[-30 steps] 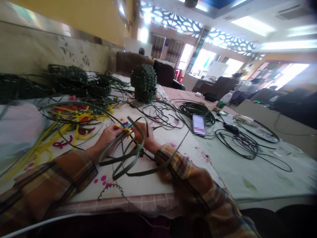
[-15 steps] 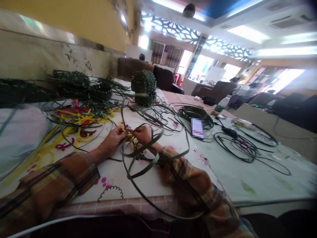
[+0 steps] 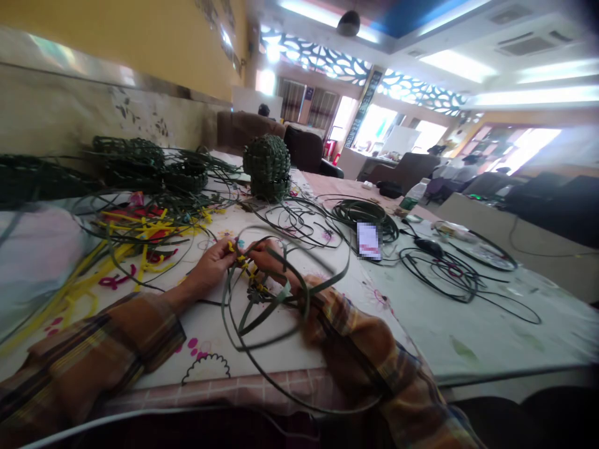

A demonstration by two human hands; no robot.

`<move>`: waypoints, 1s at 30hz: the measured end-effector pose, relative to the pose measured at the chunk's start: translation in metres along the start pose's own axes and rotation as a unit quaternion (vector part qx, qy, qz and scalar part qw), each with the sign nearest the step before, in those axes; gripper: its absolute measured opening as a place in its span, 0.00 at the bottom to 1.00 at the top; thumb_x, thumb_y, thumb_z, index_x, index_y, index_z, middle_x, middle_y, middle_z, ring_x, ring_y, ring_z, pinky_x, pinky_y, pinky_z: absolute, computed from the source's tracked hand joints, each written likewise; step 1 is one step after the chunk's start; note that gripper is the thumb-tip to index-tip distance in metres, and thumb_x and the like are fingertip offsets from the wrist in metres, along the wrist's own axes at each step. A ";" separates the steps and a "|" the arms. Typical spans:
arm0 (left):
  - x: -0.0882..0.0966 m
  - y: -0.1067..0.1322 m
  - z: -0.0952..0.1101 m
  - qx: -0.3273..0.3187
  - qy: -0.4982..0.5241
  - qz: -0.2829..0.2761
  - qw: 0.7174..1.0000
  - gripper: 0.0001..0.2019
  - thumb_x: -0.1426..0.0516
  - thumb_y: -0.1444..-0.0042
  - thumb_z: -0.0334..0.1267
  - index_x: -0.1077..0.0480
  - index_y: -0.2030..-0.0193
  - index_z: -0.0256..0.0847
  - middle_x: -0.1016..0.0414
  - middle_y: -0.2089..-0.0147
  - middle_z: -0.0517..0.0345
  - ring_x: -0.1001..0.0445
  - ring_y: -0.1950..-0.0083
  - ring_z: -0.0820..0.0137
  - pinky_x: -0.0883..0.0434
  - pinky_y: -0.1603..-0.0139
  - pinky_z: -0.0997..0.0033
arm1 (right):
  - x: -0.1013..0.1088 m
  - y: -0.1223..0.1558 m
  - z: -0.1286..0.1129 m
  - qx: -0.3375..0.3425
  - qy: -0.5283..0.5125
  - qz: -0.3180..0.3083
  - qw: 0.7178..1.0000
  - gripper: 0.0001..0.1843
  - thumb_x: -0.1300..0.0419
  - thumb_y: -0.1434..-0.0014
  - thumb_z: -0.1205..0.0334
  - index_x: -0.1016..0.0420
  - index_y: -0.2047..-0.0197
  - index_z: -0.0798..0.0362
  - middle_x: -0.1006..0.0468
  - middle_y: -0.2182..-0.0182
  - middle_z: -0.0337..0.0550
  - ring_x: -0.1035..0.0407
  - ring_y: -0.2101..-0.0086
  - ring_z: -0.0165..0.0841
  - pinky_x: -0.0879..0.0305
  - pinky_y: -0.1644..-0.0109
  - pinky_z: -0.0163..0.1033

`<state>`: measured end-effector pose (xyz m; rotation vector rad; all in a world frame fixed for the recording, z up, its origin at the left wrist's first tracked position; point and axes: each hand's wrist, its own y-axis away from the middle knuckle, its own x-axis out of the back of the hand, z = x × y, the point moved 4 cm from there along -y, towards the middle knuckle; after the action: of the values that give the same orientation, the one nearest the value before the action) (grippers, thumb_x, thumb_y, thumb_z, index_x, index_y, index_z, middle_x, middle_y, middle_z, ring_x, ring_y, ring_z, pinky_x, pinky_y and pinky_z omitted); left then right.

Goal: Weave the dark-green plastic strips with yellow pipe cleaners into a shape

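My left hand and my right hand meet at the middle of the table, both pinched on a small woven piece of yellow and dark green strips. Long green strips loop out from it over my right wrist and down past the table's front edge. Both forearms in plaid sleeves rest on the flowered tablecloth.
Loose yellow strips and red ones lie to the left. Woven green baskets stand at the back left, a rounded green woven piece at the back middle. Coils of dark strip, a phone and more coils lie right. People sit far off.
The green strips have swung round: loops that rose above my hands now lie lower, circling my right wrist. My hands stay together on the woven piece, shifted slightly left.
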<state>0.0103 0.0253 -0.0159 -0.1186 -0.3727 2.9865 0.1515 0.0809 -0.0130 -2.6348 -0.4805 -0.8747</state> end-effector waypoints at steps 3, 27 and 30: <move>0.003 0.000 0.008 -0.051 -0.098 -0.009 0.994 0.06 0.40 0.43 0.39 0.30 0.64 0.39 0.28 0.64 0.59 0.29 0.60 0.70 0.29 0.55 0.72 | 0.000 0.003 -0.001 -0.009 -0.070 -0.032 0.997 0.13 0.40 0.43 0.57 0.20 0.68 0.59 0.33 0.80 0.34 0.43 0.78 0.24 0.47 0.75 0.29; 0.004 0.006 0.014 0.081 0.028 0.045 0.995 0.15 0.36 0.55 0.37 0.34 0.61 0.41 0.34 0.75 0.65 0.37 0.78 0.76 0.40 0.79 0.78 | 0.009 0.013 -0.034 0.031 -0.085 -0.126 0.988 0.12 0.34 0.46 0.57 0.25 0.72 0.59 0.33 0.79 0.33 0.41 0.76 0.24 0.49 0.73 0.30; 0.001 0.004 0.027 -0.010 -0.083 -0.001 0.997 0.11 0.36 0.50 0.42 0.30 0.63 0.39 0.27 0.69 0.58 0.29 0.69 0.70 0.30 0.69 0.73 | 0.016 0.010 -0.024 -0.019 -0.183 -0.149 0.972 0.15 0.33 0.48 0.53 0.26 0.71 0.58 0.35 0.81 0.32 0.44 0.79 0.23 0.49 0.76 0.30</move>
<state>0.0059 0.0150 0.0085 0.1283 -0.4211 3.0004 0.1553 0.0658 0.0136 -2.8130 -0.9798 -0.4718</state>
